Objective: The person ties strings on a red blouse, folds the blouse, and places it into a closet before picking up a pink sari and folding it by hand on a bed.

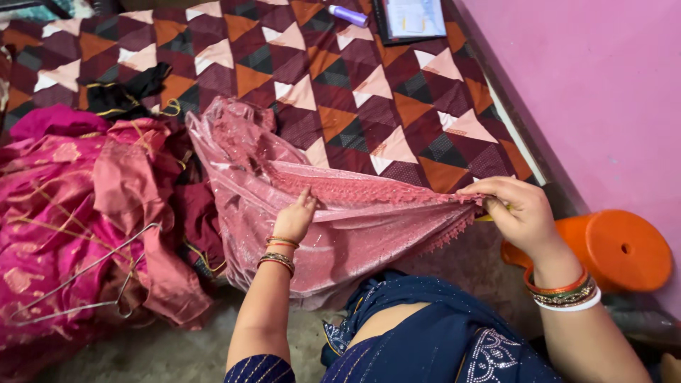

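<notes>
A pink sequinned cloth with a lace edge lies stretched across the edge of a bed covered by a patterned triangle spread. My left hand rests flat on the cloth near its middle, fingers apart. My right hand pinches the cloth's gathered lace end and pulls it to the right. Both wrists carry bangles.
A heap of bright pink and maroon clothes with a wire hanger lies at the left. A black garment sits behind it. An orange plastic stool stands at the right by a pink wall. A purple tube and a clipboard lie at the far end.
</notes>
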